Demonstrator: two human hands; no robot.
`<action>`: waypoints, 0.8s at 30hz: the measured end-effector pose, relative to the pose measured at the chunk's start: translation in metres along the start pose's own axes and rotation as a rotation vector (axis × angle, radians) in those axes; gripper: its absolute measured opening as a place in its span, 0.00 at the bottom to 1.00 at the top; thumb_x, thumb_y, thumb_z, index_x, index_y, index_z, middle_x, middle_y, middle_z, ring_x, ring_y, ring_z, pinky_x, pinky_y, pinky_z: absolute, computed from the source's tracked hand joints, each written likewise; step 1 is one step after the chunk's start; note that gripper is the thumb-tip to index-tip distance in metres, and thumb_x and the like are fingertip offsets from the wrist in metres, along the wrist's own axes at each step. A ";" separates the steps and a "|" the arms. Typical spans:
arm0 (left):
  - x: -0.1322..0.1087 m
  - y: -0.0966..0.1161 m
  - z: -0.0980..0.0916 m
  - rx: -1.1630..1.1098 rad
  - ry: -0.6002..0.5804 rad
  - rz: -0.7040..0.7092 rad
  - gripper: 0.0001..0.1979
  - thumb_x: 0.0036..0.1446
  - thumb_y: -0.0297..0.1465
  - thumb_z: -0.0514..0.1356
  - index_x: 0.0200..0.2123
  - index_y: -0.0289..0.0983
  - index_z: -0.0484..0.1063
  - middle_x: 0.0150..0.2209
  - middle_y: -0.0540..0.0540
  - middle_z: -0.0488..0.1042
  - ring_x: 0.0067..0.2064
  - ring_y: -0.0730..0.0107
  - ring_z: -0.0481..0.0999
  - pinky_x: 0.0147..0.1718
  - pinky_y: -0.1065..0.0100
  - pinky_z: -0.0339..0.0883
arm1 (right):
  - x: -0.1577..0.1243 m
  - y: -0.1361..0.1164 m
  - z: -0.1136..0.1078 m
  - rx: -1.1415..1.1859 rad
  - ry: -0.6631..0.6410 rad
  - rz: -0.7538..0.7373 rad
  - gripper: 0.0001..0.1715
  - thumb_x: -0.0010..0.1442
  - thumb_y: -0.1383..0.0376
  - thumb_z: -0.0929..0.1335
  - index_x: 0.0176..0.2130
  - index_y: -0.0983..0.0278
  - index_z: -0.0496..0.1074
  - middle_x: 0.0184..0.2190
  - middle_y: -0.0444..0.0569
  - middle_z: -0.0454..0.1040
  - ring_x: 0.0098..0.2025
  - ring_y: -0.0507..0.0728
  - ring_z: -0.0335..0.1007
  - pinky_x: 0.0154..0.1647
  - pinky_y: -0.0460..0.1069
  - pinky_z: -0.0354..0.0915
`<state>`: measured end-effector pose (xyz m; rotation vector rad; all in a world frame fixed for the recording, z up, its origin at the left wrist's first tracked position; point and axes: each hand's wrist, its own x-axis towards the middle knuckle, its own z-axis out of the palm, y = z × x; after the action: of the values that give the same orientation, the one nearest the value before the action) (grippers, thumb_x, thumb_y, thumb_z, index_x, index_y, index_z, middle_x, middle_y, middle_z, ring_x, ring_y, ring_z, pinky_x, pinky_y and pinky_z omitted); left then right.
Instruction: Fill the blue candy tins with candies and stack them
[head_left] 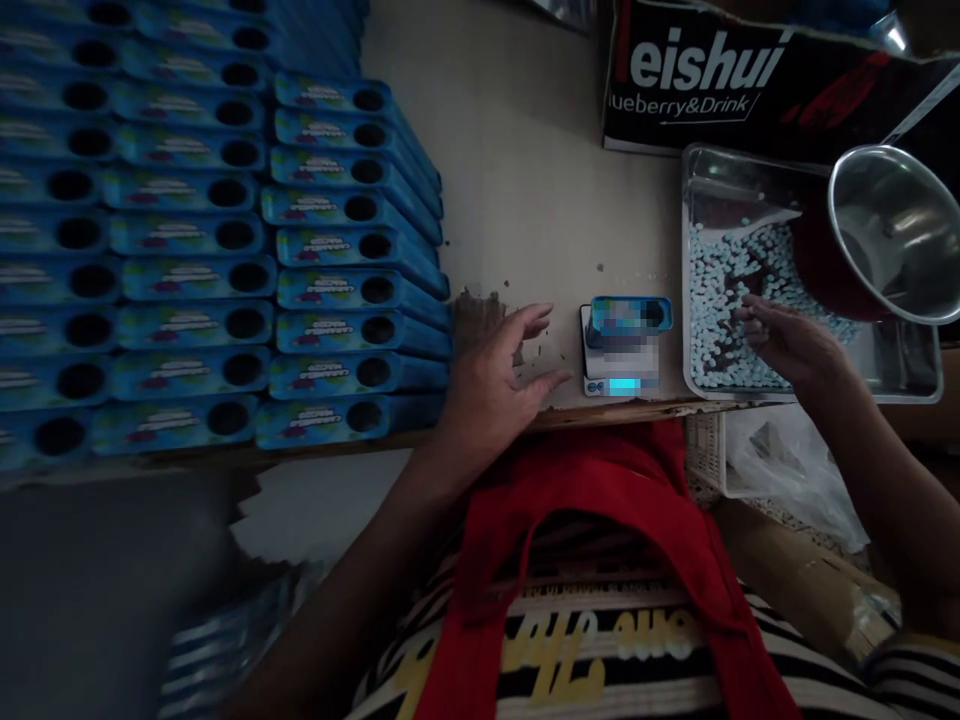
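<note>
My left hand (504, 368) hovers by the table's front edge, fingers and thumb apart with nothing between them. To its right, a small digital scale (592, 368) with a lit blue display carries one blue box (631, 313) with a dark hole in its end. Part of the scale is blurred by pixel blocks. Over a metal tray (926, 375) my right hand (791, 345) is closed in a pinch; whatever its fingertips hold is too small to make out. Many small pale blue pellets (712, 300) are spread across the tray under and around those fingers.
Rows of stacked blue boxes (330, 290) fill the table's left side. A metal pot (885, 235) with a dark red outside rests tilted in the tray's right part. Behind stands a black printed carton (697, 90). Below the table edge is a white plastic crate (706, 455).
</note>
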<state>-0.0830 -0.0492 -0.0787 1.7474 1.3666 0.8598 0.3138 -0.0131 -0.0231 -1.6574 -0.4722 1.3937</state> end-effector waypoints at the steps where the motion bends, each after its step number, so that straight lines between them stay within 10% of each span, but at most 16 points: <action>1: 0.001 0.004 0.000 0.018 0.006 0.009 0.35 0.63 0.32 0.74 0.71 0.45 0.70 0.65 0.41 0.81 0.66 0.51 0.83 0.69 0.46 0.78 | 0.000 0.003 0.000 -0.011 -0.033 -0.013 0.09 0.61 0.73 0.79 0.41 0.63 0.81 0.33 0.44 0.80 0.27 0.45 0.67 0.24 0.36 0.68; 12: 0.009 0.024 -0.010 0.202 0.075 0.109 0.38 0.62 0.28 0.74 0.72 0.45 0.69 0.67 0.40 0.80 0.68 0.51 0.81 0.71 0.49 0.76 | -0.016 -0.021 0.057 -0.198 -0.450 -0.120 0.10 0.62 0.63 0.82 0.43 0.62 0.84 0.34 0.46 0.79 0.32 0.49 0.71 0.30 0.43 0.71; 24: 0.028 0.040 -0.004 0.286 -0.006 0.187 0.38 0.65 0.37 0.74 0.74 0.45 0.66 0.70 0.39 0.77 0.70 0.48 0.78 0.71 0.49 0.73 | -0.044 -0.039 0.111 -1.041 -0.595 -0.797 0.10 0.65 0.63 0.77 0.47 0.60 0.88 0.37 0.47 0.84 0.41 0.59 0.79 0.47 0.53 0.68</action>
<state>-0.0611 -0.0277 -0.0405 2.1218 1.3926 0.7861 0.2087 0.0170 0.0379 -1.4014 -2.2084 0.9994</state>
